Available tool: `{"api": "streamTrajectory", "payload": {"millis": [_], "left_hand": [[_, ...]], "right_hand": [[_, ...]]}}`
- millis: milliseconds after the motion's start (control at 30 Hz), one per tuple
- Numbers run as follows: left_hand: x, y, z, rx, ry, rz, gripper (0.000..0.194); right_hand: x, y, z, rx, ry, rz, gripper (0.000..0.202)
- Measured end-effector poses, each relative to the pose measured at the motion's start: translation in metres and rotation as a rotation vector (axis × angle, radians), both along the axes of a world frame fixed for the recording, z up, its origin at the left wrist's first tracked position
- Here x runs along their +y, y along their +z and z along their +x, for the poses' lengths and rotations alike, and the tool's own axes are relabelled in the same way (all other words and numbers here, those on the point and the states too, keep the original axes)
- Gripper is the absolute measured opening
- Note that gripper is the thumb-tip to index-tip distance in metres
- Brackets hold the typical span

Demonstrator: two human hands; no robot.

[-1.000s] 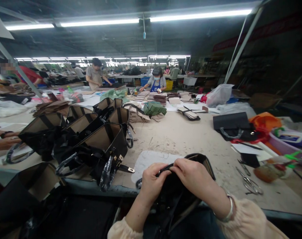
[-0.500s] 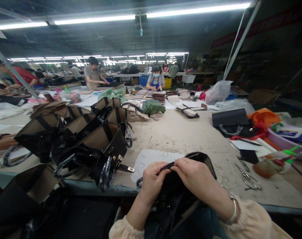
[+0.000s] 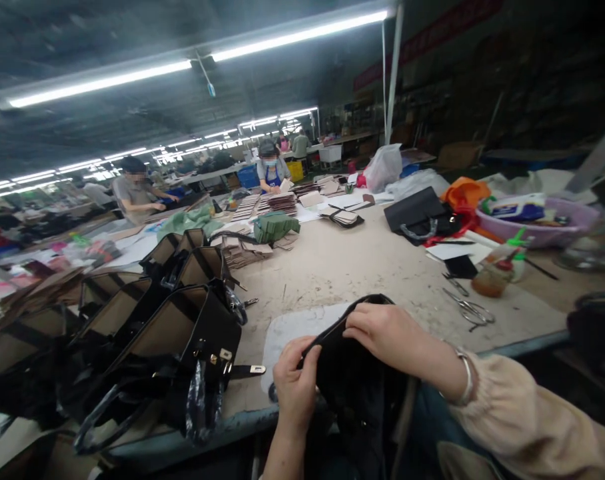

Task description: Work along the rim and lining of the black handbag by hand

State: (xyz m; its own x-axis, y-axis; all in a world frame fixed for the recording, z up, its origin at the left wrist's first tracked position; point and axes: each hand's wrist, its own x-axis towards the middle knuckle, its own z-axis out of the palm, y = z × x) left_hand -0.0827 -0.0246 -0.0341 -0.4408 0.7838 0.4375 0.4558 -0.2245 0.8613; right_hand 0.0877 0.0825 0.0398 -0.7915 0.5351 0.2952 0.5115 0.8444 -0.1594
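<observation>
Black handbag [image 3: 345,380] at the near edge of the worktable [image 3: 327,263], its rim [image 3: 328,332] pinched by my left hand [image 3: 293,380] while my right hand [image 3: 390,333] curls over it, thumb hidden, pinch unclear, calls, I judge, for light, even pressure along the lip.

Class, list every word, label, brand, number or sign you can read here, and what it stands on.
None can be read.
Red banner, back right: any lettering too dim.
Blue apron: white mark too small.
Blue-and-white packet in the purple basin: any print too blurred.
</observation>
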Motion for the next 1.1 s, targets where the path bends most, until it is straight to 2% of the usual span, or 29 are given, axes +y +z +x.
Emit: {"api": "streamTrajectory", "payload": {"millis": [267, 733, 933, 1100], "left_hand": [[0.001, 0.001, -0.001, 0.045, 0.012, -0.014, 0.013], [0.003, 0.000, -0.003, 0.088, 0.024, -0.039, 0.011], [0.004, 0.010, 0.000, 0.139, 0.010, -0.107, 0.014], [0.015, 0.019, -0.002, 0.200, -0.035, -0.134, 0.016]], "right_hand": [[0.007, 0.001, 0.002, 0.027, -0.096, 0.021, 0.020], [0.011, -0.002, -0.001, 0.016, -0.149, 0.038, 0.018], [0.012, -0.003, 0.000, 0.004, -0.132, 0.022, 0.019], [0.014, 0.000, 0.005, 0.003, -0.097, -0.057, 0.020]]}}
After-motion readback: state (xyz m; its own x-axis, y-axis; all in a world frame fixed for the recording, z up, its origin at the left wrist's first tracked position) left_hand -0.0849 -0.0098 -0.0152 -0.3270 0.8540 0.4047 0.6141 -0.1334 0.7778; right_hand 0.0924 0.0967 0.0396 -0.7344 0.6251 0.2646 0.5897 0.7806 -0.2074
